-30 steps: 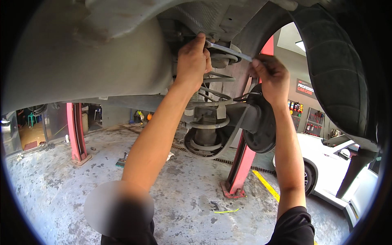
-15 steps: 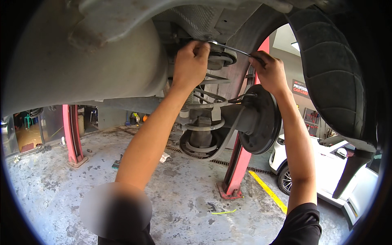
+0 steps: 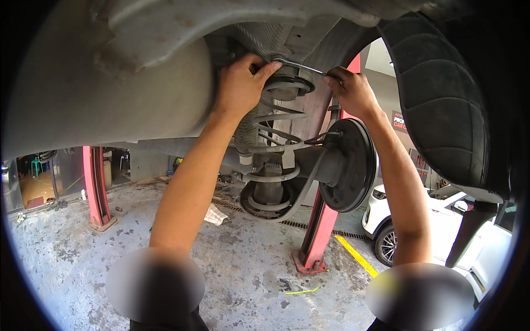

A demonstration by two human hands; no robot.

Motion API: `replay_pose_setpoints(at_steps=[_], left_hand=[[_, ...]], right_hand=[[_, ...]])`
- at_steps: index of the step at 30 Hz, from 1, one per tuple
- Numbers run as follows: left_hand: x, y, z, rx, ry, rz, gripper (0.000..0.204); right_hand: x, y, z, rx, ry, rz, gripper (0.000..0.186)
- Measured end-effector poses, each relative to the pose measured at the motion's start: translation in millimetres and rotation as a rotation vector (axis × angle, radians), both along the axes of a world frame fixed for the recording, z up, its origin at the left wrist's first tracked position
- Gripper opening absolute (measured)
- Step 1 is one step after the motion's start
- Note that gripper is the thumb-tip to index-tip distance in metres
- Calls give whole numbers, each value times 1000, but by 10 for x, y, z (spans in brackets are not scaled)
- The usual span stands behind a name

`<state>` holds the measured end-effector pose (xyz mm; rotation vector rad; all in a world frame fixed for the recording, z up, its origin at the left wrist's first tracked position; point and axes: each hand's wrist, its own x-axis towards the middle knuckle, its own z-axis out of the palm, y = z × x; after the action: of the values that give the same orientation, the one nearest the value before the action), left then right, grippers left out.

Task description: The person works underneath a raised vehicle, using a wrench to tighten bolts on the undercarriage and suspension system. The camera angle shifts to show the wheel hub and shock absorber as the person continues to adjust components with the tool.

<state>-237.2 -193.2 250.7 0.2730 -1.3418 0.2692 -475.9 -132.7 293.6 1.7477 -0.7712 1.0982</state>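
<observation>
A slim silver wrench [image 3: 302,65] spans the gap between my two raised hands, under the car body. My right hand [image 3: 352,92] is closed around its outer end. My left hand [image 3: 241,85] is closed, thumb against the wrench's inner end; its other fingers are partly hidden. That inner end sits just above the upper spring seat [image 3: 292,84], and the fastener it may be on cannot be made out. Below hang the coil spring [image 3: 281,116], a ribbed dust boot [image 3: 245,132] and the lower spring seat [image 3: 269,207].
A large grey tank-like part [image 3: 127,88] fills the upper left. Right of the spring is a black brake backing plate [image 3: 353,165]; a wheel-arch liner [image 3: 441,99] hangs farther right. Red lift posts [image 3: 317,237] stand on the worn floor, with a white car [image 3: 436,226] parked at right.
Both hands and the wrench have shifted slightly left in the picture. My left thumb now stretches toward the wrench's inner end, where the fist was before.
</observation>
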Motion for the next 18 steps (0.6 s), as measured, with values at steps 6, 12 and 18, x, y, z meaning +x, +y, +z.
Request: replay_pose_setpoints(at_steps=[6, 12, 18], left_hand=[[45, -105, 42, -76, 4, 67, 40], [35, -39, 6, -77, 4, 54, 40], [-23, -61, 36, -100, 23, 66, 40]], right_hand=[[34, 322, -171, -185, -76, -131, 18], [165, 465, -188, -226, -105, -104, 18], [94, 166, -71, 51, -107, -178, 19]])
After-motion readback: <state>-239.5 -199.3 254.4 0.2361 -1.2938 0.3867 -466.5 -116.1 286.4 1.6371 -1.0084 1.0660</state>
